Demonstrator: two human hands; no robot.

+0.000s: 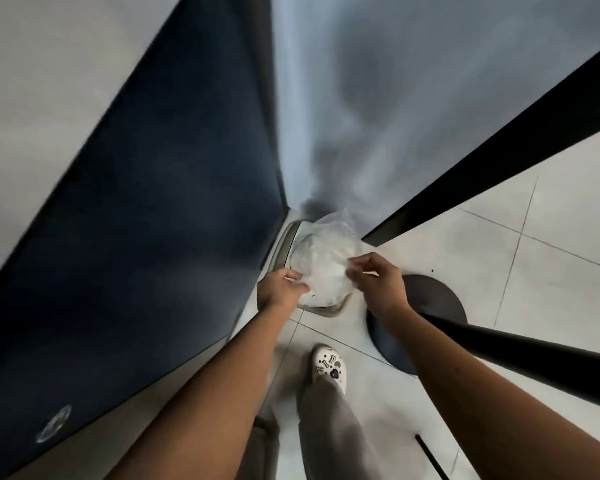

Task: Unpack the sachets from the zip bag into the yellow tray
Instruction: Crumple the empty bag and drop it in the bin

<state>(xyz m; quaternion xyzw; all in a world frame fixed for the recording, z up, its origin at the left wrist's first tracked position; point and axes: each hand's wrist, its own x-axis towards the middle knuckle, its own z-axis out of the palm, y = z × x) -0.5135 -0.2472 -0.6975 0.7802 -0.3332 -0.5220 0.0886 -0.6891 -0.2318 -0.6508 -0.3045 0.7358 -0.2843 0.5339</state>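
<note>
Mostly the view is filled by one dark blue panel (pixel 136 220) on the left, which meets one grey wall (pixel 413 81) in a corner. On the right is the white tiled floor (pixel 551 237), and one black strip (pixel 499 133) runs between this wall and the floor. One round dark base (pixel 440 296) lies on the tiles, and one black pole (pixel 534 355) crosses over it toward the right edge.

Two bare forearms reach forward from below. Between the hands is one clear zip bag (pixel 326 265), held over one container with a beige rim (pixel 321 310) that stands in the corner. The bag looks whitish inside, but the picture is blurred, so I cannot tell how many sachets it holds.

The left hand (pixel 281 287) pinches the left edge of the bag, with fingers curled together on the plastic. The right hand (pixel 374 282) pinches the right edge, with thumb and fingertips closed on it.

One white shoe (pixel 328 367) with small charms stands on the tiles below the bag, under a grey trouser leg (pixel 329 427).
</note>
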